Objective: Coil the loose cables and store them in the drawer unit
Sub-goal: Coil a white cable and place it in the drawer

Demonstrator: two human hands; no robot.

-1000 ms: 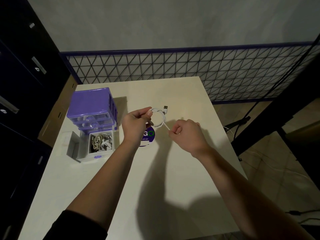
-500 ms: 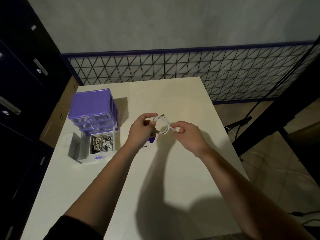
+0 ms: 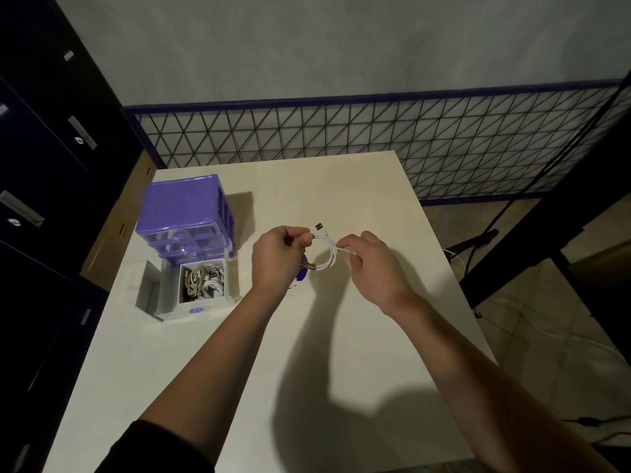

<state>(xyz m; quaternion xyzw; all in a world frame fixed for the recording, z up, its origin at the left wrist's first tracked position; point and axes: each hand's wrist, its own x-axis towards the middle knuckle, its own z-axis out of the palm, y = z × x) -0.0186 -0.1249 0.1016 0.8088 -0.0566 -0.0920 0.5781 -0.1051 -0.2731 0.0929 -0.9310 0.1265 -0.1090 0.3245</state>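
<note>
Both hands are up over the table (image 3: 341, 370), mid-table, with a white cable (image 3: 328, 254) strung between them. The left hand (image 3: 276, 257) has its fingers curled and pinches the cable bundle at thumb and fingertip; the USB plug (image 3: 319, 227) sticks out just past that pinch, toward 1 o'clock. From there the cable loops down in an arc (a few strands, count unclear) and back under the left hand's fingers. The right hand (image 3: 370, 264), at 3 o'clock of the loop, has its fingers curled too and nips the loop's right side between thumb and forefinger. The loop hangs between the two pinches, off the table.

The purple drawer unit (image 3: 186, 213) stands at 9 o'clock of the hands, with its bottom drawer (image 3: 205, 303) pulled out and coiled cables (image 3: 204, 280) inside. A purple sticker (image 3: 302, 274) is partly hidden under the left hand.
</note>
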